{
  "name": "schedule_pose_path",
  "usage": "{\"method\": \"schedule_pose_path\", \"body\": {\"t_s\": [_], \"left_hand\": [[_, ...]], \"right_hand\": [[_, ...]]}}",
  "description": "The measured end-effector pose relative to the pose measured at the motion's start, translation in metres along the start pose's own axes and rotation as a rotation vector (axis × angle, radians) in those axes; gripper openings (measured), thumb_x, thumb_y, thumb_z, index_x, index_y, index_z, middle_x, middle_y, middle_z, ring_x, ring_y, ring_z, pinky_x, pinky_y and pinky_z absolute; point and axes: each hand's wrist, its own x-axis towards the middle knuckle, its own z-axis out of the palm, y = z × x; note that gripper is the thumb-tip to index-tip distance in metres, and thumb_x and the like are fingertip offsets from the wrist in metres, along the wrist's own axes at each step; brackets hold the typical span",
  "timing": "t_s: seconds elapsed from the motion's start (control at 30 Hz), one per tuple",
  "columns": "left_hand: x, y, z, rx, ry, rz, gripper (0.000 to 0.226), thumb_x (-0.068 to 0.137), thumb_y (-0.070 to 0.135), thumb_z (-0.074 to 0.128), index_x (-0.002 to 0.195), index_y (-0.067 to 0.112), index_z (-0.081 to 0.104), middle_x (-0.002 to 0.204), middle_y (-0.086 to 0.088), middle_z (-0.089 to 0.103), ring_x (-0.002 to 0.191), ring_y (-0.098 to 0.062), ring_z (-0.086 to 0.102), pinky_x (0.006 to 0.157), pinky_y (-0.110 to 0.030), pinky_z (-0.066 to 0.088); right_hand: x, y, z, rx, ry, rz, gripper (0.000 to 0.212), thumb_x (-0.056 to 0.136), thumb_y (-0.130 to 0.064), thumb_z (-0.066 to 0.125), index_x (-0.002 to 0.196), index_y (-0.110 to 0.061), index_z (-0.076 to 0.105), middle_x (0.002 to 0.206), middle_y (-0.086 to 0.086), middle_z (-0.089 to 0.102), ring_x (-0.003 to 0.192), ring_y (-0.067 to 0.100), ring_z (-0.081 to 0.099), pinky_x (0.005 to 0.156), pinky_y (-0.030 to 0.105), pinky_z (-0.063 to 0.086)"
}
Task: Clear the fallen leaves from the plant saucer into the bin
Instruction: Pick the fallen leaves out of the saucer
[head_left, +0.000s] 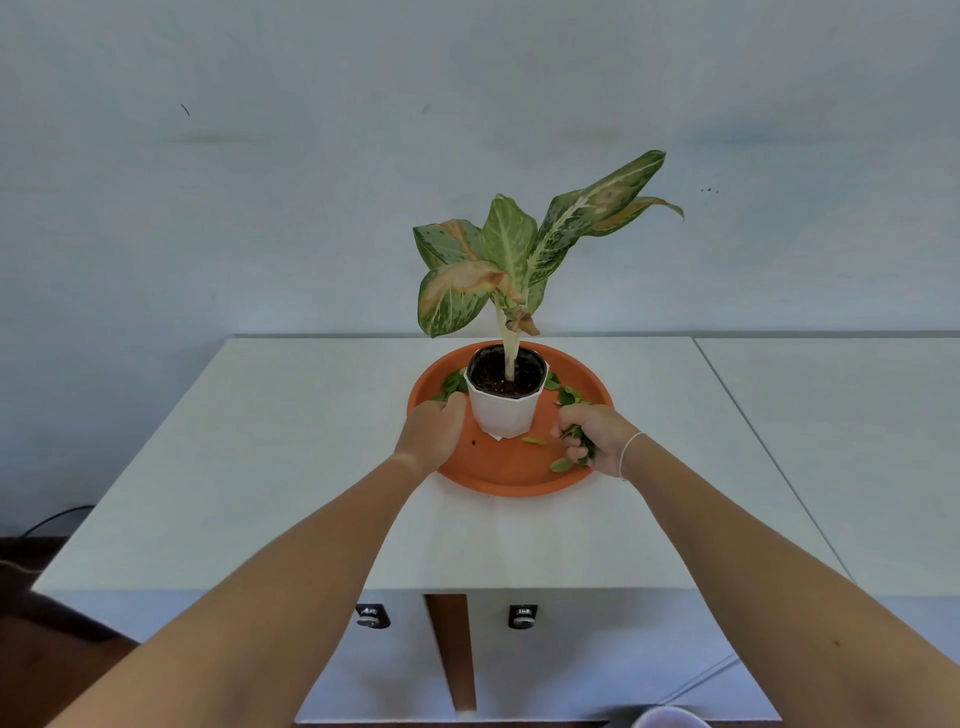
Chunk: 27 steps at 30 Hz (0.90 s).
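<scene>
**Fallen leaves on the saucer, both hands at the pot**

Fallen leaves (567, 396) lie scattered on the orange saucer (498, 475), all around the white pot (505, 410) that stands near the saucer's middle. One cluster sits left of the pot and behind it, another right of the pot, and two single leaves lie in front of the pot to its right.

The right hand (592, 436), right of the pot and over the saucer's near rim, is curled closed around a bunch of green leaves that pokes out between its fingers. The left hand (434, 434) rests on the saucer just left of the pot, fingers bent down onto the leaves there; I cannot tell whether it grips any.

The plant (511, 260) rises upright from the pot. The saucer sits on a white table (291, 447).
</scene>
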Motion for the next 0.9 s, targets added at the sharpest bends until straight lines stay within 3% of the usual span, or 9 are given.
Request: {"method": "schedule_pose_path", "body": {"t_s": [0.1,0.23,0.43,0.57,0.63,0.7,0.73,0.83,0.9], "left_hand": [[0.0,0.0,0.0,0.003,0.004,-0.004,0.045,0.094,0.032,0.034,0.052,0.018,0.026,0.052,0.002,0.031,0.05,-0.013,0.029,0.054,-0.027,0.024],[0.0,-0.002,-0.001,0.018,-0.009,-0.012,0.042,0.094,0.022,0.033,0.052,0.017,0.027,0.053,0.0,0.031,0.051,-0.014,0.029,0.052,-0.028,0.023],[0.0,-0.003,-0.003,0.001,-0.018,-0.033,0.039,0.093,0.019,0.032,0.054,0.017,0.028,0.055,0.0,0.031,0.051,-0.014,0.029,0.052,-0.028,0.022],[-0.001,-0.004,-0.002,-0.014,-0.03,-0.049,0.038,0.093,0.019,0.031,0.055,0.017,0.028,0.055,0.001,0.03,0.051,-0.014,0.028,0.051,-0.027,0.021],[-0.001,-0.004,-0.002,-0.018,-0.032,-0.049,0.037,0.092,0.016,0.032,0.055,0.017,0.029,0.056,0.0,0.03,0.051,-0.015,0.027,0.051,-0.027,0.02],[-0.002,-0.004,-0.003,-0.023,-0.038,-0.053,0.035,0.09,0.014,0.032,0.055,0.017,0.028,0.055,0.0,0.029,0.051,-0.015,0.026,0.051,-0.027,0.019],[-0.002,-0.004,-0.004,-0.026,-0.044,-0.056,0.035,0.09,0.013,0.032,0.055,0.017,0.028,0.055,0.0,0.029,0.051,-0.014,0.025,0.051,-0.027,0.019],[-0.003,-0.005,-0.005,-0.033,-0.048,-0.067,0.034,0.089,0.012,0.032,0.055,0.016,0.029,0.055,0.0,0.029,0.05,-0.014,0.025,0.05,-0.027,0.02],[-0.004,-0.005,-0.006,-0.044,-0.049,-0.067,0.035,0.089,0.012,0.032,0.054,0.017,0.029,0.055,0.0,0.029,0.05,-0.014,0.025,0.049,-0.026,0.019]], "right_hand": [[0.001,0.001,0.001,-0.06,0.057,-0.012,0.022,0.08,0.002,0.045,0.065,-0.012,0.038,0.062,0.007,0.046,0.032,0.007,0.027,0.029,0.014,0.018],[-0.004,-0.002,0.002,-0.322,0.065,-0.03,0.031,0.084,-0.004,0.048,0.06,-0.016,0.032,0.058,0.003,0.037,0.035,0.009,0.023,0.034,0.014,0.017],[-0.013,-0.008,0.013,-1.169,0.077,-0.162,0.033,0.094,-0.033,0.051,0.068,-0.014,0.042,0.063,-0.001,0.04,0.061,0.015,0.043,0.053,0.022,0.032],[-0.011,-0.004,0.016,-1.517,0.107,-0.074,0.037,0.091,-0.041,0.053,0.066,-0.015,0.045,0.07,0.0,0.048,0.083,0.021,0.051,0.072,0.028,0.039],[-0.02,-0.009,0.021,-1.561,0.122,-0.079,0.03,0.09,-0.039,0.056,0.09,-0.009,0.059,0.094,0.007,0.061,0.097,0.026,0.057,0.08,0.031,0.041],[-0.024,-0.013,0.029,-1.491,0.123,-0.12,0.044,0.094,-0.023,0.054,0.131,0.001,0.049,0.131,0.018,0.053,0.125,0.034,0.049,0.097,0.036,0.039],[-0.024,-0.016,0.033,-1.462,0.132,-0.127,0.05,0.094,-0.017,0.053,0.137,0.004,0.041,0.138,0.021,0.047,0.131,0.036,0.044,0.103,0.038,0.036],[-0.009,-0.005,0.032,-1.559,0.16,-0.11,0.043,0.091,-0.024,0.057,0.129,-0.004,0.052,0.126,0.013,0.058,0.119,0.031,0.055,0.094,0.036,0.044],[-0.003,0.002,0.025,-1.609,0.153,-0.113,0.023,0.093,-0.027,0.052,0.103,-0.009,0.061,0.096,0.005,0.063,0.099,0.026,0.06,0.079,0.031,0.045]]}}
